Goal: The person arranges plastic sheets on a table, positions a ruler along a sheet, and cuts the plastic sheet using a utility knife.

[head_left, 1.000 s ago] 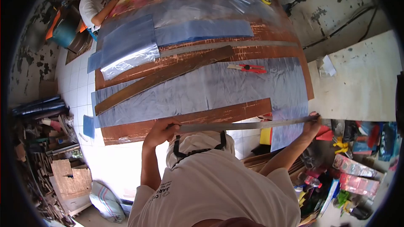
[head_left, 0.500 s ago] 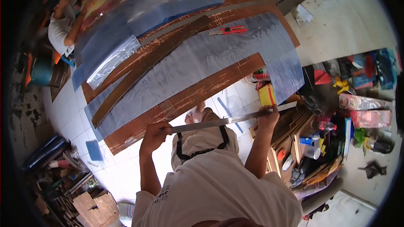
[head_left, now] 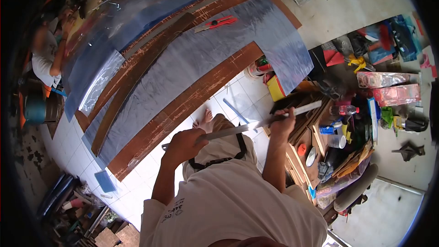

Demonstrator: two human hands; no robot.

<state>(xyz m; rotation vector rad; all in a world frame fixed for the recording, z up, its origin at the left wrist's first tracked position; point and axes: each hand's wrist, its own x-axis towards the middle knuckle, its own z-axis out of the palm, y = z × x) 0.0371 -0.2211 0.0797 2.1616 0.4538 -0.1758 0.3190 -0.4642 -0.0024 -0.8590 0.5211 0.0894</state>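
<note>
A long, flat steel ruler [head_left: 231, 132] stretches across in front of my body, its right end a little higher. My left hand [head_left: 185, 145] is closed around it near the left end, where a rounded tip pokes out past the fingers. Further along, my right hand [head_left: 282, 122] grips the ruler, and a pale length sticks out beyond it. On the worktable ahead lies a red utility knife [head_left: 216, 24], touched by neither hand. It rests on a grey-blue plastic sheet [head_left: 178, 66], with a curved brown strip [head_left: 137, 78] lying to its left.
The brown worktable [head_left: 183, 107] carries more blue sheets [head_left: 160, 16]. Another person [head_left: 45, 61] is at the far left. Wood pieces [head_left: 299, 155], a bottle [head_left: 344, 110] and other clutter crowd the right side. A small blue piece [head_left: 105, 180] lies on the tiled floor.
My left hand has moved inward along the ruler, so its left end now shows. More ruler also extends past my right hand. The camera view has turned, shifting the table left.
</note>
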